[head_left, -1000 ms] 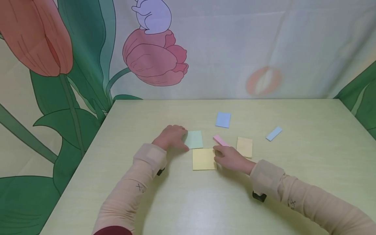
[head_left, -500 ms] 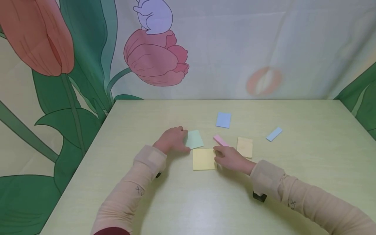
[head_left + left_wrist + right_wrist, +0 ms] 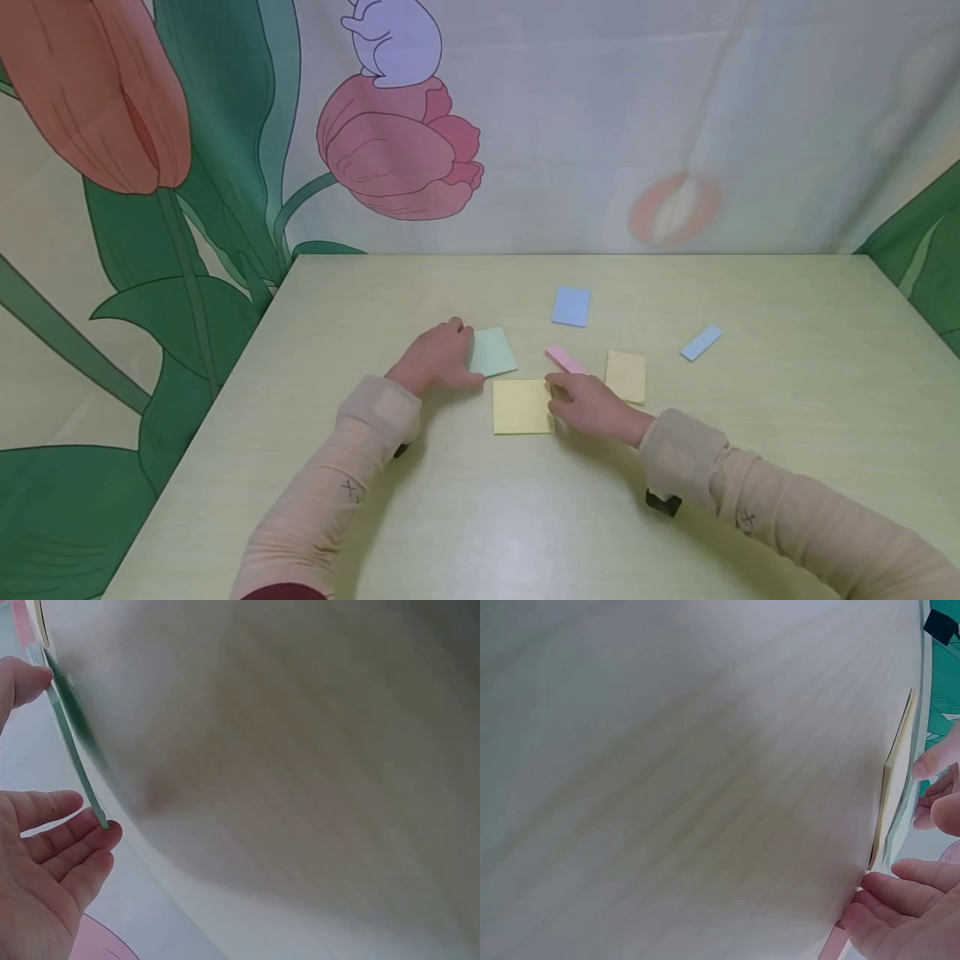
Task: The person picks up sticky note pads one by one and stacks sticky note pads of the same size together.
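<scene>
My left hand (image 3: 438,357) holds a pale green sticky note pad (image 3: 492,352) by its sides. In the left wrist view, the thumb is at one end of the green edge and the fingertips (image 3: 112,832) are at the other. Just in front lies a yellow sticky note pad (image 3: 522,407), flat on the table. My right hand (image 3: 592,407) grips its right edge with bent fingers. In the right wrist view, the fingertips (image 3: 870,882) meet the yellow pad's end; the thumb's contact cannot be made out. The green pad is slightly turned relative to the yellow one.
Beyond the right hand lie a narrow pink pad (image 3: 564,359) and a tan pad (image 3: 626,377). A blue pad (image 3: 572,307) lies farther back, with a narrow light blue pad (image 3: 701,342) to the right. A printed curtain (image 3: 570,125) hangs behind the table (image 3: 480,517).
The green pad first turned a little in my left hand's grip, then shifted slightly left and away, leaving a wider gap to the yellow pad. My right hand stayed put.
</scene>
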